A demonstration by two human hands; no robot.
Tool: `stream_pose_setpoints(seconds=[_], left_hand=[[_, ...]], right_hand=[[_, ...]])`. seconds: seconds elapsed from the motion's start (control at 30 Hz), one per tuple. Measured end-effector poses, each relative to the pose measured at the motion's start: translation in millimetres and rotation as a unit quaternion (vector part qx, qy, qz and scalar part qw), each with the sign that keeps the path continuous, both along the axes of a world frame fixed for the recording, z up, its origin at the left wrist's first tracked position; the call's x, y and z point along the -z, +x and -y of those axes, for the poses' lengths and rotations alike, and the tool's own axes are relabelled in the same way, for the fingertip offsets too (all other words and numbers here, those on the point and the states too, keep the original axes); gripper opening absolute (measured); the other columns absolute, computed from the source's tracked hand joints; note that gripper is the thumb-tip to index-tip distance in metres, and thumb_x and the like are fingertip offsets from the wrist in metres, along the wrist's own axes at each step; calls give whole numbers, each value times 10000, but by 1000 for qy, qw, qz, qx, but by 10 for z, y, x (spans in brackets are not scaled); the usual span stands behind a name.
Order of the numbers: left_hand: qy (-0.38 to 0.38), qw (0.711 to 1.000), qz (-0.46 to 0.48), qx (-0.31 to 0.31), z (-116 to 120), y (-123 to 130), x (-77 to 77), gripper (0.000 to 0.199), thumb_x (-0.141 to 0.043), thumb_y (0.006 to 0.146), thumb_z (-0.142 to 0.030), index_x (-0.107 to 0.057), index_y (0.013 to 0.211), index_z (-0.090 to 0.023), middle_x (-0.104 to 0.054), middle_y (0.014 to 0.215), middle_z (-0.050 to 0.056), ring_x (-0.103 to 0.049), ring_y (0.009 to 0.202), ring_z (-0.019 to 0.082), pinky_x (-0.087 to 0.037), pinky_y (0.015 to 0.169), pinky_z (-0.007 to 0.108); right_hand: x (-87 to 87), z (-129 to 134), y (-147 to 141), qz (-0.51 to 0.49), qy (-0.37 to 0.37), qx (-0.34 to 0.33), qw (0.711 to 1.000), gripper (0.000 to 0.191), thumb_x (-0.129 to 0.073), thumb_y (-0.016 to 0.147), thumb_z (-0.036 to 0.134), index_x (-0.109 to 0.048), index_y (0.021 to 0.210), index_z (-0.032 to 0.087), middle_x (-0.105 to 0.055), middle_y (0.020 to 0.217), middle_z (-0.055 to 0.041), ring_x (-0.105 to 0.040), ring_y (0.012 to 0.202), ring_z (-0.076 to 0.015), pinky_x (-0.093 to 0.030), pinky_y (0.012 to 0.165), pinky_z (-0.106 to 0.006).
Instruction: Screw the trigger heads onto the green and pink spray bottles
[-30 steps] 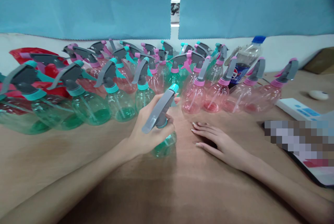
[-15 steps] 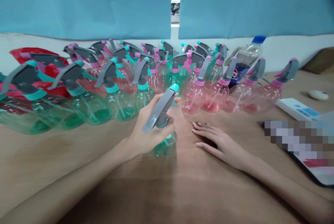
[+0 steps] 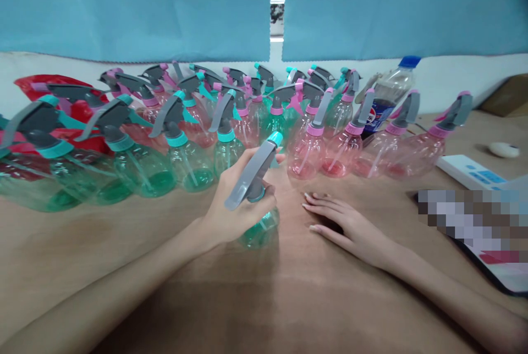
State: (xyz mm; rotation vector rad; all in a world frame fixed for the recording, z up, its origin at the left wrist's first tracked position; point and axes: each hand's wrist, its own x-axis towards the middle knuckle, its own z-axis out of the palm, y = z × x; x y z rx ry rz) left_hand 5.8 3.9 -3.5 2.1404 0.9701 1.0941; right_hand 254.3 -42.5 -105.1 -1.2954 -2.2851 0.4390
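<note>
My left hand (image 3: 231, 200) is wrapped round the neck and trigger area of a green spray bottle (image 3: 260, 230) with a grey head and a turquoise nozzle. The bottle stands upright on the table, its nozzle pointing away from me. Part of its neck and trigger is hidden by my fingers. To the right, my right hand (image 3: 344, 222) rests palm down on the wooden table (image 3: 313, 304), fingers stretched out and holding nothing. Beyond my left hand is a row of green spray bottles (image 3: 192, 170); past my right hand stand pink spray bottles (image 3: 307, 156).
More spray bottles crowd the back, with a red plastic bag (image 3: 78, 104) at the left. A blue-capped drink bottle (image 3: 390, 93) stands behind the pink ones. On the right lie a white box (image 3: 470, 172), a white computer mouse (image 3: 504, 149) and a partly blurred flat object (image 3: 503, 271).
</note>
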Motion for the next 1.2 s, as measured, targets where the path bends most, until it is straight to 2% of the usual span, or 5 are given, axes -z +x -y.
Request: stream_pose_setpoints(seconds=[0.37, 0.53, 0.8, 1.0, 1.2], left_hand=[[-12, 1000, 4, 24, 5, -5, -32, 422, -507, 663, -93, -525, 1062, -232, -639, 967, 3, -542, 596, 103, -489, 622, 248], [-6, 1000, 1, 16, 23, 9, -88, 385, -496, 633, -97, -519, 995, -226, -572, 746, -37, -517, 543, 118, -456, 575, 265], [15, 1000, -12, 11, 32, -10, -92, 343, -500, 616, -55, -528, 928, -194, -613, 809, -20, -492, 557, 104, -459, 592, 263], [23, 1000, -2, 18, 28, -9, -88, 327, -500, 613, -44, -501, 898, -206, -634, 874, -1, -616, 738, 144, -503, 725, 283], [10, 1000, -3, 13, 42, -19, -77, 319, -505, 625, -49, -484, 904, -202, -635, 841, -11, -594, 641, 118, -492, 643, 253]], right_hand=[[-15, 0, -3, 10, -5, 2, 1000, 438, -518, 938, 434, -550, 1339, 261, -528, 1422, -62, -444, 1343, -267, -341, 1129, -520], [-14, 4, -6, 0, 0, 5, 1000, 438, -530, 932, 429, -546, 1344, 282, -534, 1414, -59, -454, 1333, -280, -352, 1118, -535], [-7, -1, 2, 20, -5, -2, 1000, 444, -502, 948, 439, -532, 1349, 253, -511, 1437, -60, -432, 1352, -257, -339, 1134, -513], [-28, -8, 1, 23, -11, -3, 1000, 448, -489, 952, 447, -537, 1342, 231, -514, 1435, -68, -431, 1354, -249, -333, 1139, -499], [-22, 1, -4, 6, -5, -1, 1000, 434, -516, 940, 437, -550, 1333, 257, -531, 1420, -64, -446, 1342, -261, -343, 1131, -503]])
